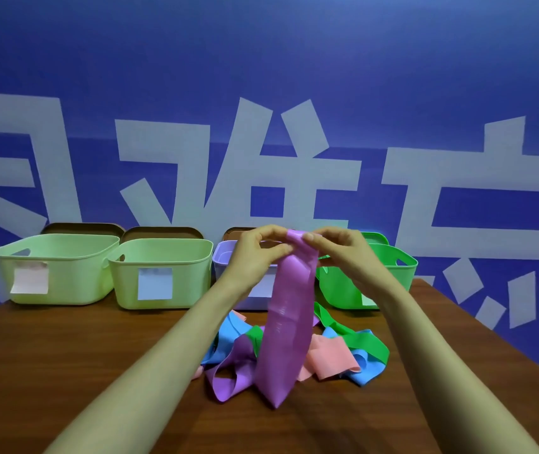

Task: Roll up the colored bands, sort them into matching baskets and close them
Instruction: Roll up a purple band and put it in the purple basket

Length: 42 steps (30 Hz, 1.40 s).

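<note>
Left hand (258, 249) and right hand (335, 247) both pinch the purple band (289, 322) at its top edge; its length hangs straight below them.

A single wide-angle camera is sitting on the person's head, facing forward and tilting slightly down across the worktop (65, 355). Both forearms (150, 371) are showing from the bottom edge upward, very near the lens. The left grip (258, 250) and right grip (340, 250) are sitting around mid-frame, pinching the top of the purple band (286, 322). The baskets (189, 273) are lining the worktop's far edge beyond them, and the blue wall (261, 60) is filling the upper half. Straight lines are bowing toward the frame's edges.
</note>
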### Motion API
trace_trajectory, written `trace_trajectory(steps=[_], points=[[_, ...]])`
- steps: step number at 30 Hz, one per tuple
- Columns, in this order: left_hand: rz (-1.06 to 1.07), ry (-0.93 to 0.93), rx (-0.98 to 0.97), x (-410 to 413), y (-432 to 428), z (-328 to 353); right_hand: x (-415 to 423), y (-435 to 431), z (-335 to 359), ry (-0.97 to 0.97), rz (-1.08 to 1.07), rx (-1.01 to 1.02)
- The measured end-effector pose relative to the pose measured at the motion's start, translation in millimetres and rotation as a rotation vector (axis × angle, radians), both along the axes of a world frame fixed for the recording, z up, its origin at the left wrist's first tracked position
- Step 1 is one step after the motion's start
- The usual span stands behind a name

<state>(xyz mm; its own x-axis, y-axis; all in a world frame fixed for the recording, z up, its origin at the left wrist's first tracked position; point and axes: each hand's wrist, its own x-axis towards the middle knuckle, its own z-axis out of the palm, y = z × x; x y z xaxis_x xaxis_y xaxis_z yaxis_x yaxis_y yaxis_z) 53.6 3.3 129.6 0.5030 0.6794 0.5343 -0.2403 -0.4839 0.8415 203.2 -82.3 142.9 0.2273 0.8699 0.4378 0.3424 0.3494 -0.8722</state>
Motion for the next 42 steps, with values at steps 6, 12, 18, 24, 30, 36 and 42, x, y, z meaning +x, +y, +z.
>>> trace_trajectory(steps=[6, 12, 18, 24, 30, 36, 42], points=[[0.090, -0.046, -0.047, -3, 1, 4, 0, 3, 27, -0.066, -0.040, 0.083], [0.163, 0.061, 0.210, 7, -6, 0, -16, 8, 42, -0.179, -0.076, 0.064], [0.162, 0.143, 0.091, 9, -11, 9, -18, -2, 50, -0.264, -0.015, 0.054], [-0.261, 0.034, -0.165, -2, -17, 15, -7, -7, 49, -0.503, -0.142, 0.061], [-0.151, 0.101, -0.023, -10, -18, 16, -14, -10, 52, -0.535, -0.107, 0.108], [-0.223, 0.164, -0.094, 3, -24, -13, -16, -9, 57, -0.373, -0.050, 0.127], [-0.256, 0.327, -0.312, 18, -14, -101, -6, -7, 62, -0.172, -0.147, 0.177]])
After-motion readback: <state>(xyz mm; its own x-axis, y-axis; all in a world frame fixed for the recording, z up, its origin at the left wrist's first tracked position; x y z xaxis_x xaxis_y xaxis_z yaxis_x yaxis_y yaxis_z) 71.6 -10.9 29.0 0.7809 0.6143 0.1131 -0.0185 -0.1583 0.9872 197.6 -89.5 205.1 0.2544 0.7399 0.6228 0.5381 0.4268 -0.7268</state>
